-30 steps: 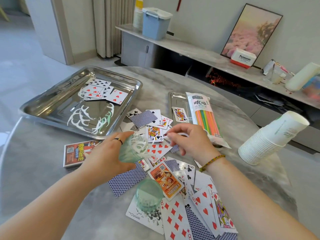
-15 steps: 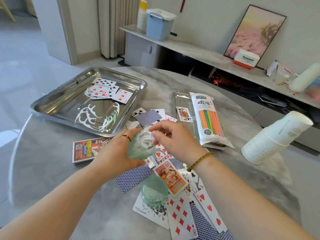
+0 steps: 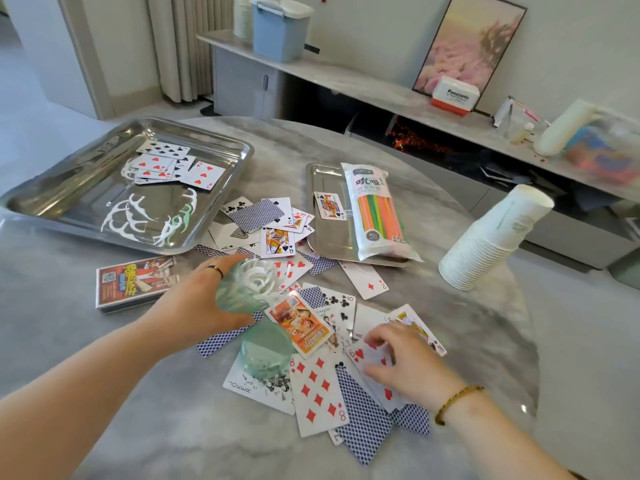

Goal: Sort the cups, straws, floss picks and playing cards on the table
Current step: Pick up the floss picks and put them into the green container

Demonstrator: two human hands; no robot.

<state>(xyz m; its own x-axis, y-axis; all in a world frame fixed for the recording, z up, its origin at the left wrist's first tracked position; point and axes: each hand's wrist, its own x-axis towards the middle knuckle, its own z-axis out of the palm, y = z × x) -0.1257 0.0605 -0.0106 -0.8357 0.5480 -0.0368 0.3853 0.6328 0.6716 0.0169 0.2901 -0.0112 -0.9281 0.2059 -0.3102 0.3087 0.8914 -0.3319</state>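
My left hand [image 3: 194, 306] grips a clear green tub [image 3: 247, 287], tilted, with white floss picks inside. Its round green lid [image 3: 266, 349] lies on the cards just below. My right hand [image 3: 412, 365] hovers low over the scattered playing cards [image 3: 318, 386] at the near right, fingers bent, with fingertips and thumb spread on a six of hearts [image 3: 362, 355]. More floss picks [image 3: 138, 216] and several cards [image 3: 169, 164] lie in the big steel tray [image 3: 239, 174]. A pack of coloured straws [image 3: 377, 209] rests on the small steel tray [image 3: 322, 237]. A stack of white paper cups [image 3: 491, 237] lies tilted at the right.
A red card box [image 3: 135, 282] sits left of my left hand. More cards [image 3: 263, 220] are strewn between the two trays. Beyond the round marble table runs a low shelf with a blue bin [image 3: 280, 29] and a framed picture [image 3: 467, 46].
My right hand left the tub's mouth and moved down and right onto the cards near me. My left hand still holds the tub in about the same spot.
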